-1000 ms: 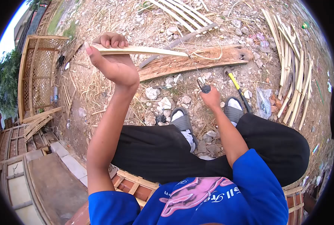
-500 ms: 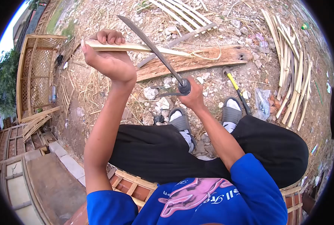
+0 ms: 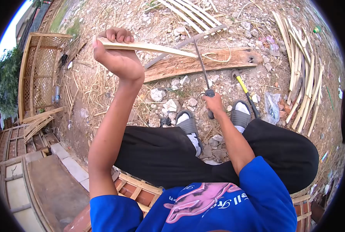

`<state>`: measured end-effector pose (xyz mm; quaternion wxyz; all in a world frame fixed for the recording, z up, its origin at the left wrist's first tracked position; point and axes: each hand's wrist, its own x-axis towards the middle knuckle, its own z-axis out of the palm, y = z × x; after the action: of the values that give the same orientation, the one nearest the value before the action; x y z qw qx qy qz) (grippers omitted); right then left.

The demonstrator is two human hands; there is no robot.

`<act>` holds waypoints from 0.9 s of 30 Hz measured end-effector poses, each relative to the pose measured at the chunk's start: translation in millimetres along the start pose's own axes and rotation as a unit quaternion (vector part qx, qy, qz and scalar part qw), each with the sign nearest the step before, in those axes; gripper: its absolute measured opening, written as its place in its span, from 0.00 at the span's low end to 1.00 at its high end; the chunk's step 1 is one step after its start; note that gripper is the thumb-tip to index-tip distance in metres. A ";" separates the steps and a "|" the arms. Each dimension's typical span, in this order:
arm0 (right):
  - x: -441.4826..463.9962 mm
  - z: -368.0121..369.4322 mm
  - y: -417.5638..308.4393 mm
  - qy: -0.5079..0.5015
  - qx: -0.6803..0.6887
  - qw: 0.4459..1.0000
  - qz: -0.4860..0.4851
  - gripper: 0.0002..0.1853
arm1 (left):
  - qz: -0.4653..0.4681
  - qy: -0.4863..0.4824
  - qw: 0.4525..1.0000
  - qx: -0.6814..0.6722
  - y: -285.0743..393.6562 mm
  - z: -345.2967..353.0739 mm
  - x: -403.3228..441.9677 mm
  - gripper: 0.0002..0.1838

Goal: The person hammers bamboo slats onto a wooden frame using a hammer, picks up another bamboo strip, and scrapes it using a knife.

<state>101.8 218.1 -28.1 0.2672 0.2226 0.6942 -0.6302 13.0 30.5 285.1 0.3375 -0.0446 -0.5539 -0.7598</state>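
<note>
My left hand [image 3: 120, 63] is closed on the near end of a pale wooden strip [image 3: 153, 47], fingers over its top. The strip slants right and its far end lies over a weathered timber plank [image 3: 238, 58] on the ground. My right hand [image 3: 215, 103] grips the dark handle of a machete [image 3: 204, 69]. Its long narrow blade points away from me and meets or crosses the strip close to the far end; exact contact cannot be made out. A thin curled sliver [image 3: 222, 58] loops beyond the blade, above the plank.
A yellow-and-black hammer [image 3: 243, 86] leans near the plank's right end, by my sandalled foot. Pale strips [image 3: 306, 73] are piled at right, more strips [image 3: 188, 15] lie ahead. A grey slat [image 3: 168, 54] crosses the plank. A lattice frame [image 3: 39, 73] stands left. Stones litter the ground.
The machete blade has swung rightward and down, from crossing mid-strip to near the strip's far end. My right hand has moved slightly right and closer to me. My left hand keeps its hold.
</note>
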 end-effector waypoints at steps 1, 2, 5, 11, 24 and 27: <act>-12.1 4.6 -13.7 0.017 -0.020 0.999 -0.019 0.12 | 0.001 -0.007 1.000 0.001 0.3 0.7 -0.6 0.22; -25.7 10.7 -28.0 0.037 -0.040 0.998 -0.038 0.13 | 0.002 -0.014 1.000 0.000 -0.2 2.5 -0.7 0.22; -34.9 25.4 -39.1 0.064 -0.050 0.983 -0.167 0.16 | 0.002 -0.026 1.000 0.002 -1.2 7.2 0.8 0.22; -53.4 30.9 -96.3 0.018 -0.052 0.904 -0.424 0.20 | 0.004 -0.022 1.000 -0.002 -4.3 0.7 4.5 0.24; 1.1 -13.1 23.5 0.117 -0.218 0.963 -0.103 0.20 | -0.021 -0.001 1.000 -0.014 0.7 -5.7 6.3 0.21; -18.2 7.1 6.4 0.138 -0.203 0.965 -0.091 0.20 | -0.045 0.002 0.999 -0.029 7.3 -2.9 5.0 0.19</act>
<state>120.4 212.3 -21.5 0.1502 0.1844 0.8552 -0.4605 14.2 24.5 292.1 0.3022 -0.0281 -0.5327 -0.7900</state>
